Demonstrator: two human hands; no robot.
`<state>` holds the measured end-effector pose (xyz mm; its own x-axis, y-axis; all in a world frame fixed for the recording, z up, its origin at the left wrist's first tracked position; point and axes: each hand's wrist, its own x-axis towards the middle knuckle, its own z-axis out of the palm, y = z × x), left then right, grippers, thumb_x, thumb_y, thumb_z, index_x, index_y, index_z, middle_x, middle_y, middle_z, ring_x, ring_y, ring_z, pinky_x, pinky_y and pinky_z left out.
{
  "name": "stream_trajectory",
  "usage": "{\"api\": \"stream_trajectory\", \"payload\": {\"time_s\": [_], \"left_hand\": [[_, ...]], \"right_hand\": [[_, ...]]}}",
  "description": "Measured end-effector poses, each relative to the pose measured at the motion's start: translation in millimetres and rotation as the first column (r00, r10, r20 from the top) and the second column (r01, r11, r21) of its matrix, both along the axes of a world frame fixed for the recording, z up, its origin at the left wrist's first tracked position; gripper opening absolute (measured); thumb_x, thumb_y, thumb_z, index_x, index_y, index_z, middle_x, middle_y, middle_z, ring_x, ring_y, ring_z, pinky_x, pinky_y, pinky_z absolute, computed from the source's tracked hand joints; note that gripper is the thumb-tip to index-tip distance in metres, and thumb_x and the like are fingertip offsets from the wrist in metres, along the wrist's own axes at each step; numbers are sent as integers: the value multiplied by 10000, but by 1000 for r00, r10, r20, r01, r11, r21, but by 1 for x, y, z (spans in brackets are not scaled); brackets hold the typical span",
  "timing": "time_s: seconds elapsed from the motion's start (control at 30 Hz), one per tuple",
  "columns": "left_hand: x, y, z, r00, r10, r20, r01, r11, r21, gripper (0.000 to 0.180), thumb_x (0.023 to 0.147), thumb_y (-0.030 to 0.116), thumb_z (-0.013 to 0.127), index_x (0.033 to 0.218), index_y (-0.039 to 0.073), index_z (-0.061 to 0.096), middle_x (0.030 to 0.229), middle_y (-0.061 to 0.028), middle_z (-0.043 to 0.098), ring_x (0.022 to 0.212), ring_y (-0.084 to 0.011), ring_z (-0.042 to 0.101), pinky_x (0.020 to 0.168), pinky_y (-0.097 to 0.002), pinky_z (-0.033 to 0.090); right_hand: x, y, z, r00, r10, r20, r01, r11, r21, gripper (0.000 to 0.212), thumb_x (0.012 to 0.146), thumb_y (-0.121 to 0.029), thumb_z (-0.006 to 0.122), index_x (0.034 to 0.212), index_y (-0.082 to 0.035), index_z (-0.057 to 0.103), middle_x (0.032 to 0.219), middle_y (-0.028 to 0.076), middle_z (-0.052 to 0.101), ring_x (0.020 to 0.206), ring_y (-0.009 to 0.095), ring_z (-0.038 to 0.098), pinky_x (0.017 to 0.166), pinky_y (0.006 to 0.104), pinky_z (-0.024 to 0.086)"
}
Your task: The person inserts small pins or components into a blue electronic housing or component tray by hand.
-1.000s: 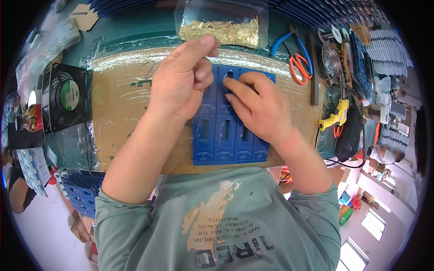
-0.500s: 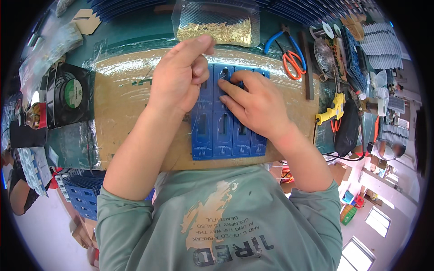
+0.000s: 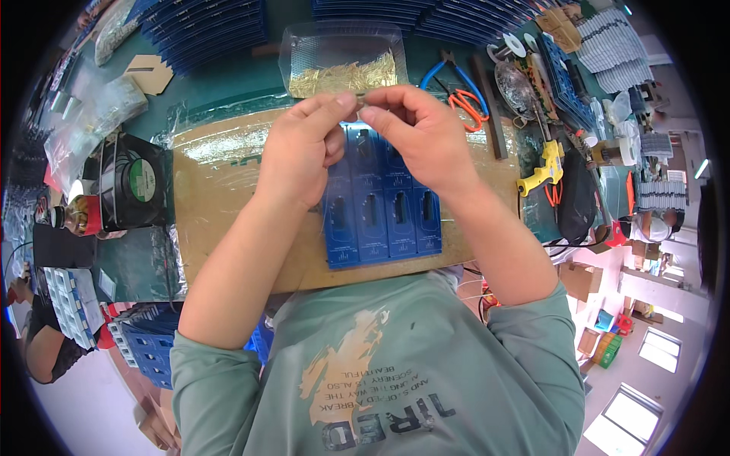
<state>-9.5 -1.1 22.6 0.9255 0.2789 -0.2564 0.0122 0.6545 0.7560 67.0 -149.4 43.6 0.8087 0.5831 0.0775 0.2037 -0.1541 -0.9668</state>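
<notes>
My left hand (image 3: 300, 152) and my right hand (image 3: 426, 140) meet over the far edge of a blue panel (image 3: 386, 245). Thumb and forefinger are pinched together on each, the tips almost touching. A tiny sliver shows between them, too small to name. Beneath my hands the panel lies flat, made up of several joined rectangular plates with dark slots; my hands cover part of its far row. Just beyond my fingertips stands a clear plastic tray (image 3: 296, 57), holding a heap of thin gold-coloured metal pins (image 3: 346, 79).
The panel rests on a brown board (image 3: 228, 175) with shiny film. To the right lie blue-handled pliers (image 3: 436, 72), orange-handled scissors (image 3: 468, 106), a dark bar (image 3: 489, 106) and a yellow glue gun (image 3: 544, 169). A black fan (image 3: 135, 182) stands left. Stacked blue panels (image 3: 205, 34) line the back.
My right hand has lifted off the panel and moved up to meet the left hand's fingertips. The view has shifted slightly, showing more of the stacks behind.
</notes>
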Motion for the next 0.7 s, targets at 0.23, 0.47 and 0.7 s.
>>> {"api": "stream_trajectory", "payload": {"time_s": [0.23, 0.47, 0.7], "left_hand": [[-17, 5, 2, 993, 20, -119, -9, 996, 91, 191, 922, 185, 704, 960, -1, 681, 758, 20, 572, 537, -36, 377, 467, -214, 259], [-18, 11, -12, 992, 99, -75, -95, 994, 53, 156, 919, 159, 713, 971, 14, 687, 740, 27, 572, 548, -31, 393, 470, -210, 272], [-17, 12, -17, 984, 145, -101, -141, 989, 43, 157, 921, 160, 712, 965, 12, 682, 665, 42, 522, 550, -38, 389, 480, -214, 280]], "right_hand": [[-12, 11, -10, 987, -5, 162, 10, 1000, -29, 175, 898, -145, 706, 1015, -15, 692, 902, 63, 682, 783, 139, 635, 722, 274, 511], [-19, 26, -15, 991, -18, 129, 17, 1000, 9, 138, 920, -132, 673, 982, -9, 665, 890, 63, 673, 797, 141, 625, 714, 280, 509], [-18, 32, -21, 968, 13, -251, 7, 997, 77, 138, 952, -147, 651, 1002, -19, 634, 846, -7, 633, 765, 66, 578, 676, 238, 484]]}}
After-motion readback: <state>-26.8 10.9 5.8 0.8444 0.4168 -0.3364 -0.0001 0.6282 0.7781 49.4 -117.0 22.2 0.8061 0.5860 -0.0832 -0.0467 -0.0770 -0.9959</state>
